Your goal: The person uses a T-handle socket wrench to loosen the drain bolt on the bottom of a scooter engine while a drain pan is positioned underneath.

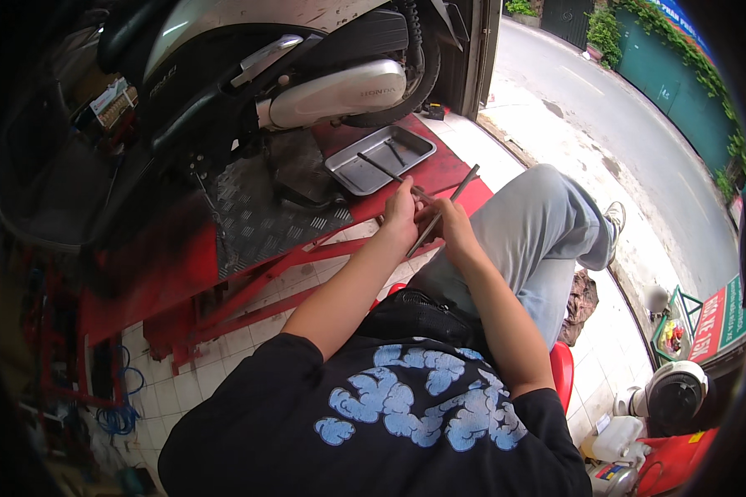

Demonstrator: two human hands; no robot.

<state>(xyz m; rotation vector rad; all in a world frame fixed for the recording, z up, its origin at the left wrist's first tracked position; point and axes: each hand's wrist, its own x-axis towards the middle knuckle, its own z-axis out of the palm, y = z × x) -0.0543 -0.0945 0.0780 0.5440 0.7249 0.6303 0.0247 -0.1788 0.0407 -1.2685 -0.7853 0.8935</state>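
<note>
Both my hands are closed on a T-handle wrench [467, 182] of dark metal, held above my lap. My left hand [400, 214] wraps the thin shaft, whose free end points out over the grey metal tray [360, 184]. At the crossbar, my right hand [451, 225] grips near the middle, and both bar ends stick out past the fingers. The joint of bar and shaft is hidden by my fingers. A short dark slim piece [395, 151] lies in the tray.
A scooter [331, 95] stands on a red lift platform [174, 286] with a dark chequered plate [249, 219]. My bent leg [526, 211] is close on the right. Blue hose [120, 414] lies coiled at lower left; containers [617, 437] and a red-and-green sign [717, 319] are at lower right.
</note>
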